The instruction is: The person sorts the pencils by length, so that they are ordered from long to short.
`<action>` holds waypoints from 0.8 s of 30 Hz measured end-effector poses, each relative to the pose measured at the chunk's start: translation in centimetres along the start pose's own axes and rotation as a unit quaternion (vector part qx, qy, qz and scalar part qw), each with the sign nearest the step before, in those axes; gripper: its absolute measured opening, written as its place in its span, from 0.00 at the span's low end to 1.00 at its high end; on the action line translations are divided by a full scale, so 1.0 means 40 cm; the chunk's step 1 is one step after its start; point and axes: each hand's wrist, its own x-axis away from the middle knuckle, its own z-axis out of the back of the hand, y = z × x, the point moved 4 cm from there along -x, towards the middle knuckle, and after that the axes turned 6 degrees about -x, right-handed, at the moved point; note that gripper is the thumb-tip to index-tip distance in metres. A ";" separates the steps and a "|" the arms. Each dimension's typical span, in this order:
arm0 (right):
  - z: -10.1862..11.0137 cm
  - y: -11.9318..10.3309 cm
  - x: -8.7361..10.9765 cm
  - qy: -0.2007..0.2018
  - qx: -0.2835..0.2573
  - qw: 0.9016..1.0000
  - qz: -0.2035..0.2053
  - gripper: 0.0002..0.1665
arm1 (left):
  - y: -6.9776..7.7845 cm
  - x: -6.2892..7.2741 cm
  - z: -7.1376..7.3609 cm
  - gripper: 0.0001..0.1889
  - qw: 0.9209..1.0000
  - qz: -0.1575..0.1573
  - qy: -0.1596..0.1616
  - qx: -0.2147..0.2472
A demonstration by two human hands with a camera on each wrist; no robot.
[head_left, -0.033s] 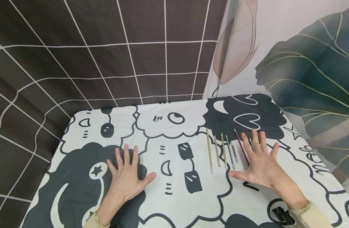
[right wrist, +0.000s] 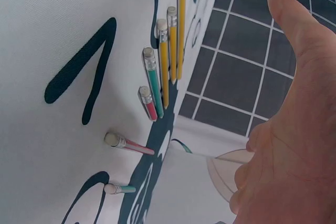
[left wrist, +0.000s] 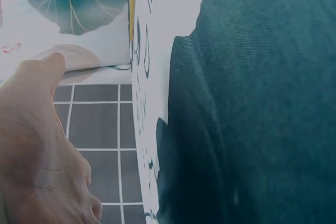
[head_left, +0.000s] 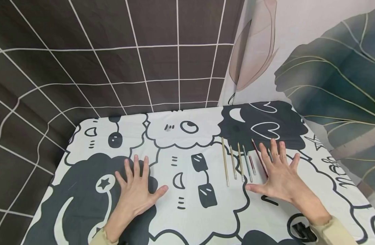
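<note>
Several pencils with eraser ends lie in a loose row on the printed cloth, right of centre in the head view. Among them are a long yellow pencil, a green pencil, a short red pencil and a long dark red pencil. My right hand hovers by the row's right end, fingers spread, and partly hides another green pencil. It holds nothing. Well to the left of the pencils, my left hand is spread over the dark printed area, also holding nothing.
The black-and-white cartoon cloth covers the surface under both hands. Behind it hangs a dark curtain with a white grid, and a leaf-patterned sheet hangs at the right. A small black object shows at my right sleeve.
</note>
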 end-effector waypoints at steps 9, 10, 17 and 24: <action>-0.006 -0.001 0.004 0.005 -0.003 1.000 0.006 0.85 | 0.008 -0.004 -0.009 0.60 1.000 -0.004 -0.003 -0.001; -0.007 0.000 0.005 0.005 -0.003 1.000 0.005 0.85 | 0.009 -0.003 -0.008 0.60 1.000 -0.004 -0.003 -0.002; -0.008 0.003 0.005 0.010 -0.003 1.000 0.002 0.85 | 0.015 -0.006 -0.007 0.60 1.000 -0.004 -0.001 -0.003; 0.000 0.006 0.000 0.031 -0.015 0.999 0.004 0.82 | 0.023 -0.012 -0.009 0.60 1.000 -0.003 0.012 0.001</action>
